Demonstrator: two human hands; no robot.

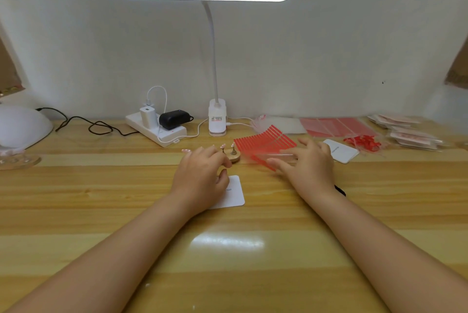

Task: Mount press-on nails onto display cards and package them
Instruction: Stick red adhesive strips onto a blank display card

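Both hands hover mid-table: left hand (202, 173), right hand (307, 160).

**A small craft packing desk**

A wooden desk (101, 211) against a plain white wall, lit by a clip-on desk lamp (216, 120), with a power strip (157, 130), a nail-curing lamp (22, 125), red adhesive strips (264, 143) and stacked clear packets (405, 133).

Small print on the white card (234, 191) and lamp base label (217, 118) is illegible.
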